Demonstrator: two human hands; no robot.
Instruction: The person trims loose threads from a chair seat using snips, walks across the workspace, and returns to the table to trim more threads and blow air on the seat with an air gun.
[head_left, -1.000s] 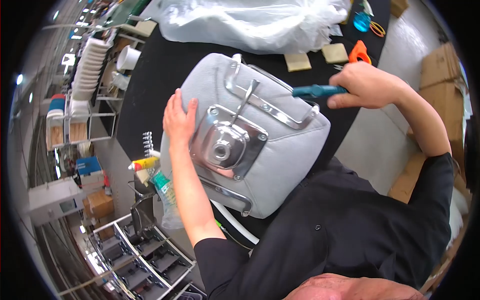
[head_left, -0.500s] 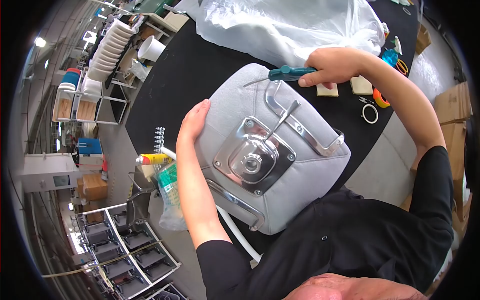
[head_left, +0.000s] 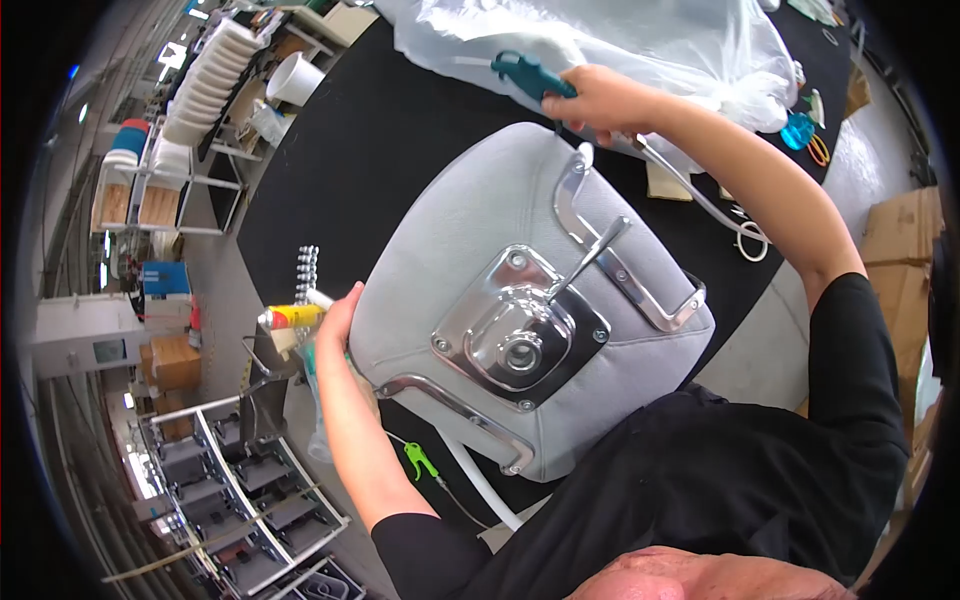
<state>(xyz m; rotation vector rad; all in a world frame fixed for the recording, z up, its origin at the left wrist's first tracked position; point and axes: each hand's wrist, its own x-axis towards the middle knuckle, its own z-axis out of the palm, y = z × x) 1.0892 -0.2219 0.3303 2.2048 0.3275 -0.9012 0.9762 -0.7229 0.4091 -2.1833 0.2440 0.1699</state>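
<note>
A light grey padded chair seat (head_left: 450, 220) lies underside up in front of me. A shiny metal mounting plate (head_left: 470, 345) with a lever (head_left: 590, 260) is screwed to its middle, with a bent chrome bracket (head_left: 645, 295) and a second bracket (head_left: 455, 403) on either side. My left hand (head_left: 335, 325) grips the seat's left edge, its fingers partly hidden. Above the seat's far edge, my right hand (head_left: 605, 100) is closed around a teal air blow gun (head_left: 530, 75). The gun's thin nozzle points left, and a hose (head_left: 690, 185) trails from its handle.
Clear plastic sheeting (head_left: 640, 50) covers the back of the black table (head_left: 330, 170). A yellow-red spray can (head_left: 292, 317) and a row of screws (head_left: 307, 268) are at left. A bright green blow gun (head_left: 420, 460) lies near my left forearm. Cardboard boxes (head_left: 895, 230) stand at right.
My right hand has lifted the blow gun up and left, away from the seat. The seat has tilted and shifted, and my left hand has moved lower along its left edge.
</note>
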